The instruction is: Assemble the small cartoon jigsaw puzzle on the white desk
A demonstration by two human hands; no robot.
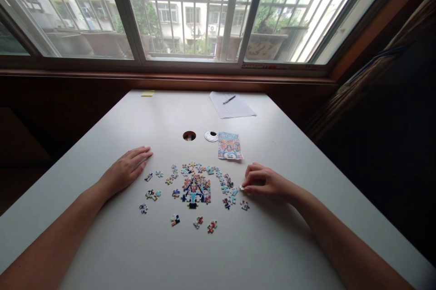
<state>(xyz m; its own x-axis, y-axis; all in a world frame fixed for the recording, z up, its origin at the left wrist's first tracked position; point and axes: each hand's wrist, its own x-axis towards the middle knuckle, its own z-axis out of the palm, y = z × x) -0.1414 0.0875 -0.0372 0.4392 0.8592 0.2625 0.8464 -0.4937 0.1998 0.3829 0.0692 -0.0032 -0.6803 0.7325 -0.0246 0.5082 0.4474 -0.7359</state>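
From a camera on the person's head, we look forward and down across the tabletop (163, 262), from its near side toward its far edge. We are near enough to make out single puzzle pieces (212, 226), yet our view takes in both far corners, the left hand (127, 167), the right hand (264, 180) and the window (190, 13) beyond.

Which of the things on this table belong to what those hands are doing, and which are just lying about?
Part of the job:
partly joined puzzle
loose puzzle pieces around it
pale piece pinched by the right hand
colourful printed sheet, probably the guide picture

Apparently just lying about:
pen on paper
yellow slip
round white cap
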